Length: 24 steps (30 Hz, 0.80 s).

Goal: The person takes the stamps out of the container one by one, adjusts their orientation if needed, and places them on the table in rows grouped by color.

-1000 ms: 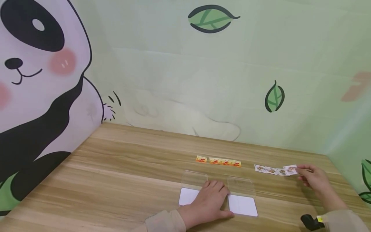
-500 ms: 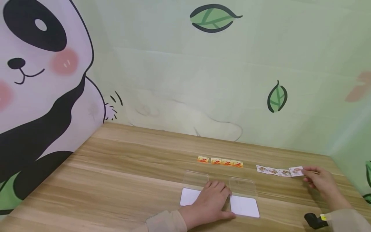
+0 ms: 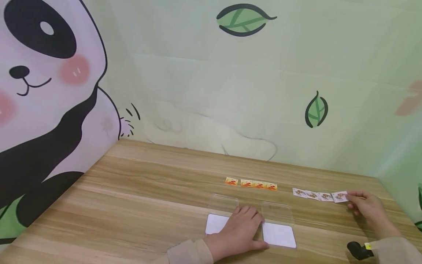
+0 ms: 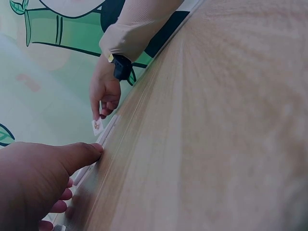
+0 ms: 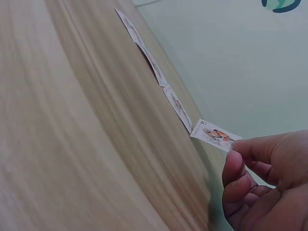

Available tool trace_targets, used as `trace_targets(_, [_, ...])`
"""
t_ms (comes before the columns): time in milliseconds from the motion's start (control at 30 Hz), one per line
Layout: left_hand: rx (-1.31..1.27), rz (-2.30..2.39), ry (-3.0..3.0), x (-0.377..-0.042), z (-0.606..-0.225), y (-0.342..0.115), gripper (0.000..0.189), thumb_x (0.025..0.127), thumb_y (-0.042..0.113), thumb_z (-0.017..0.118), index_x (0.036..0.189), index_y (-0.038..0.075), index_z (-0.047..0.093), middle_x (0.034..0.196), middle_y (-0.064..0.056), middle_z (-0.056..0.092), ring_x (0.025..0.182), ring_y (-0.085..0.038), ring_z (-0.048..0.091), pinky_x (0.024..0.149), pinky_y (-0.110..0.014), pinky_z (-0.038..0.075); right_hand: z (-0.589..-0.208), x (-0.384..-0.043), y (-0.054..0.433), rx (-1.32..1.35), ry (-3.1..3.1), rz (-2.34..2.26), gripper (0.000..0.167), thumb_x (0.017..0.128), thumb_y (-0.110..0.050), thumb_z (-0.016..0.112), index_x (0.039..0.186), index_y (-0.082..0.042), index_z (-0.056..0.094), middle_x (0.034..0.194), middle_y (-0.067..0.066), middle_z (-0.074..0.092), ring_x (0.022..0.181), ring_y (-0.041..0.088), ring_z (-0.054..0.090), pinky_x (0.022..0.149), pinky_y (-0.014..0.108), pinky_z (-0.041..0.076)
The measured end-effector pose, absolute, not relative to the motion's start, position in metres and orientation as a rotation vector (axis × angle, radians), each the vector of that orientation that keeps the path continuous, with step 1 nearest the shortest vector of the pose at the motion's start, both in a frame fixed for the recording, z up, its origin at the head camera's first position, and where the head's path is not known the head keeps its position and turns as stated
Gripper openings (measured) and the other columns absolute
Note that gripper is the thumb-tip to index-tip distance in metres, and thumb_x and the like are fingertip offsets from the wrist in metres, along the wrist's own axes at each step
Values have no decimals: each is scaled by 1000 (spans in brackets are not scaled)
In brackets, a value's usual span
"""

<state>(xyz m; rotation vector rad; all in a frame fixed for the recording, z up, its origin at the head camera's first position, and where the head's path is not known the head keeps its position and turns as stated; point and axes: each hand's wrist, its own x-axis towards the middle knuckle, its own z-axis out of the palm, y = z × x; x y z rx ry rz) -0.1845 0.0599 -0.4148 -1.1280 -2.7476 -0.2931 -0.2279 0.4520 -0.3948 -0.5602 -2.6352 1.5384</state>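
My right hand point(image 3: 366, 207) pinches a white postage stamp point(image 5: 211, 133) between thumb and index finger. Perforated edges and a small coloured picture show on it in the right wrist view. Its near corner is right at the end of a row of similar white stamps point(image 3: 311, 195) on the table. Between two flat clear cases, my left hand point(image 3: 239, 229) rests with fingers relaxed, covering part of the left case point(image 3: 215, 223). Its thumb lies close to the lower edge of the right case point(image 3: 279, 235). Both cases have white bases and raised transparent lids.
Several orange-yellow stamps point(image 3: 258, 184) lie in a row behind the cases, one set slightly apart on the left. The wooden table point(image 3: 148, 190) meets a green printed wall point(image 3: 184, 88) at the back. A black device point(image 3: 358, 250) is on the right wrist.
My right hand has shifted slightly right, drawing the pinched stamp outward so it overlaps the row less. The left hand stays on the cases. The head view has turned slightly.
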Motion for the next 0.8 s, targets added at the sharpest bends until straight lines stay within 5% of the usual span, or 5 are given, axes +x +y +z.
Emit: trace_targets(800, [-1123,-297,-2774,-184,-414,60,56,80,64,65,113,19,60,119,5,55,118,-14,50,106,-42,41,-399,-234,447,-641,-2723,1321,38,97,-11,45,124,17,42,65,-8,56,56,1,53,50,23,46])
